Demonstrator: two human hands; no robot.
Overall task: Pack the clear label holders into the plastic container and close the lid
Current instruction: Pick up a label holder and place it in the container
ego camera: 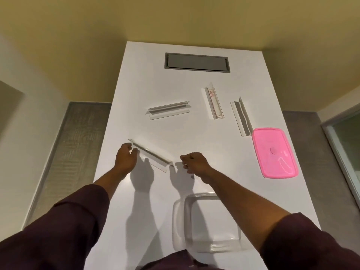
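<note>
A long white table fills the view, running away from the person toward 12 o'clock, with grey floor showing past both long edges. At its far end a grey rectangular hatch is set flush in the top. Near the person, at about 5 o'clock, the clear plastic container stands open and looks empty, its rounded rim partly crossed by the right forearm. The pink lid lies flat at 3 o'clock, close to the table's right edge and well apart from the container. Four clear label holders, long angled strips, are spread over the table. One lies slantwise at centre, between the two hands. The left hand is curled at its upper-left end, fingers touching or nearly touching it; a firm grip cannot be told. The right hand is loosely curled just beside its lower-right end and does not seem to hold it. A second holder lies crosswise toward 12 o'clock, a third with a red-printed label inside lies at 1 o'clock, and a fourth at 2 o'clock has its near end just beside the lid's far corner. Bare table between the centre holder and the container leaves open room. Dark sleeves cover both upper forearms.
</note>
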